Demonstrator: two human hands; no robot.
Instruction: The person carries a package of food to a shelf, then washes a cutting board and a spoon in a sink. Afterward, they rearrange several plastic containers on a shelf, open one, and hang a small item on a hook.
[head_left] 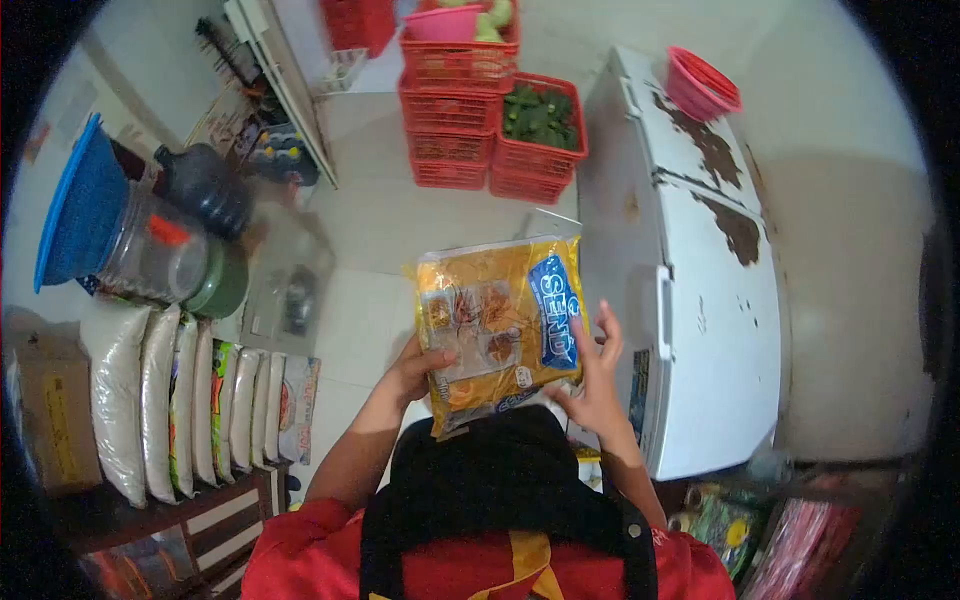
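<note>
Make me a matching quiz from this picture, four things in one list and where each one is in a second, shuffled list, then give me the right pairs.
Things:
1. yellow packet
2. red bowl
3. green leaves
4. white sacks

Places:
A. standing in a row on the shelf at the left
B. on top of the white chest freezer
C. held between the left hand and the right hand
D. inside a red crate on the floor

Pairs: 1-C, 2-B, 3-D, 4-A
</note>
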